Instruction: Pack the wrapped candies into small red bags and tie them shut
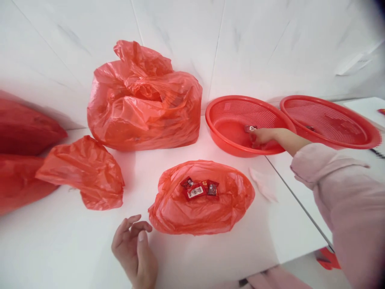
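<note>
My right hand (262,137) reaches into the nearer red plastic basket (221,138), its fingers closed at a small dark red packet (250,129). My left hand (135,245) is above the white table with its fingers curled apart, holding nothing, beside the left edge of an opened red plastic bag (198,218). Several small red packets (195,192) lie in that bag.
A large, full red bag (144,116) stands against the marbled wall. A crumpled red bag (90,172) and other red bags (24,128) are at the left. A second red basket (331,120) stands at the right. A pale pink scrap (261,184) lies on the table (90,241).
</note>
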`<state>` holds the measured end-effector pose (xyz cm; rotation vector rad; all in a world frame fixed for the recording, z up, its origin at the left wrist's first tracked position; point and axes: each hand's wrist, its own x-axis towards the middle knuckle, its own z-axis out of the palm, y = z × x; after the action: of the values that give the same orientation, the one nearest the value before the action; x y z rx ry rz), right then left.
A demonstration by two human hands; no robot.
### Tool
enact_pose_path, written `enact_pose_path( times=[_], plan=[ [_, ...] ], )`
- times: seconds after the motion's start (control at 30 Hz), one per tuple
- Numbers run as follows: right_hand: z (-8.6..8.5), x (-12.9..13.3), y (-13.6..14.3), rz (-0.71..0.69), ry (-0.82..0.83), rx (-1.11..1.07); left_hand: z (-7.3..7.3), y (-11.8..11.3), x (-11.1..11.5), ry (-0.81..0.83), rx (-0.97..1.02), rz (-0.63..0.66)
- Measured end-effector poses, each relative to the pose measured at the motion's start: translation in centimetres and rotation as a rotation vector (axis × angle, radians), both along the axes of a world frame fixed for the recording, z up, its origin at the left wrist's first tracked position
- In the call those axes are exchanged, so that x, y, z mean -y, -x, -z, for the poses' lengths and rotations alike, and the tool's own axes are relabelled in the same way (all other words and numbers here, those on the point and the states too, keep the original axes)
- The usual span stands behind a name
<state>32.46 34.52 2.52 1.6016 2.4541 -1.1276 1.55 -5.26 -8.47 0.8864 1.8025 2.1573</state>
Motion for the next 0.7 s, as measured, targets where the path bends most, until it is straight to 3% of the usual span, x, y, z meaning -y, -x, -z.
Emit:
enact_pose_path(
  times=[0.13, 0.3, 0.4, 0.53, 0.6, 0.7],
  plan=[
    [-0.6, -0.4, 0.4, -0.019, 0.157, 0.107, 0.2, 0.0, 0.1, -0.009, 0.0, 0.011],
    [-3.8, 1.2, 2.1, 0.021, 0.12, -0.181, 0.2, 0.0, 0.1, -0.024, 0.0, 0.02],
    [-6.2, 4.9, 4.0, 0.043, 0.099, -0.409, 0.0, -0.1, 0.0, -0.023, -0.016, 0.03],
    [-8.4, 10.9, 7.0, -0.056, 0.095, -0.437, -0.1, -0.1, 0.0, -0.026, -0.051, 0.038],
    [-8.2, 13.4, 8.3, -0.166, 0.139, -0.427, -0.1, -0.1, 0.0, -0.028, -0.066, 0.04],
    [-6.1, 16.4, 9.9, -0.338, 0.129, -0.35, -0.1, -0.3, -0.1, -0.042, -0.081, 0.04]
  ],
)
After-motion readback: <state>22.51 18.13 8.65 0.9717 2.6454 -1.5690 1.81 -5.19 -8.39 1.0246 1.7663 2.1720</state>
